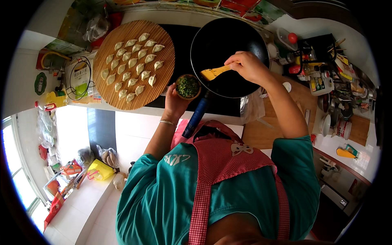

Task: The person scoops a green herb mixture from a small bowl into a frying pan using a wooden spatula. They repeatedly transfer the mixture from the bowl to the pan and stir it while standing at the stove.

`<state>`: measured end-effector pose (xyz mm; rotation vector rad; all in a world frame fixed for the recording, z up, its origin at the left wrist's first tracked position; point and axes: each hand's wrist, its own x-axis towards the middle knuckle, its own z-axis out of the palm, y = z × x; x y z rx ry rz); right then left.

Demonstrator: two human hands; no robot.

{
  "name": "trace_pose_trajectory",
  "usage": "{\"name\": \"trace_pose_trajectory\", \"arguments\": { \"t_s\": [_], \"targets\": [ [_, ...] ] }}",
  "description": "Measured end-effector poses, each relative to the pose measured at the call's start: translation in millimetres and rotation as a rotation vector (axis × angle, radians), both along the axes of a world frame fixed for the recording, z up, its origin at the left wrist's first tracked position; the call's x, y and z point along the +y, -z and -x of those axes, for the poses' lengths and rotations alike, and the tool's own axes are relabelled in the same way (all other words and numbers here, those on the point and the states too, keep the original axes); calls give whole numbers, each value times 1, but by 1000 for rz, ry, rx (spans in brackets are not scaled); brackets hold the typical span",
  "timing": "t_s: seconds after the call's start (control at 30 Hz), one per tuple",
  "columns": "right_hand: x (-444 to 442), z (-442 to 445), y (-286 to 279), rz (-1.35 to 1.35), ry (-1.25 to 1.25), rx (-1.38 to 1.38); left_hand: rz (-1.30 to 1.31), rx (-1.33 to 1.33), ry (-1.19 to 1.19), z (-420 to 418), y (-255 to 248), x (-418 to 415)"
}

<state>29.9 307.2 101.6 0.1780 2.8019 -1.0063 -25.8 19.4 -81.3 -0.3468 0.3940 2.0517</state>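
Note:
My left hand (177, 102) grips a small round bowl (193, 97) filled with chopped green herbs (187, 86), beside the near left rim of a black wok (225, 33). In my right hand (248, 67) is a wooden spatula (216, 72). Its flat end hangs over the wok near the left rim, close to the bowl. The wok's blue handle (197, 114) points toward my body. To the left, a round slatted wooden tray (156, 95) carries rows of pale uncooked dumplings (132, 62).
A black stovetop (179, 36) lies under the wok. At right are a brown wooden board (260, 131), a clear plastic bag (251, 107), a jug (321, 84) and crowded bottles. A yellow oil bottle (56, 98) stands far left. Tiled wall (239, 7) runs behind.

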Motion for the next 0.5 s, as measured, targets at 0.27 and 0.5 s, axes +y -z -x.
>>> {"name": "trace_pose_trajectory", "arguments": {
  "t_s": [0.27,0.5],
  "targets": [
    [9,2,-8,63,44,-71,22,-15,-9,1,0,3],
    [11,-7,-16,194,59,-64,-39,11,-4,2,-3,7]
  ]
}}
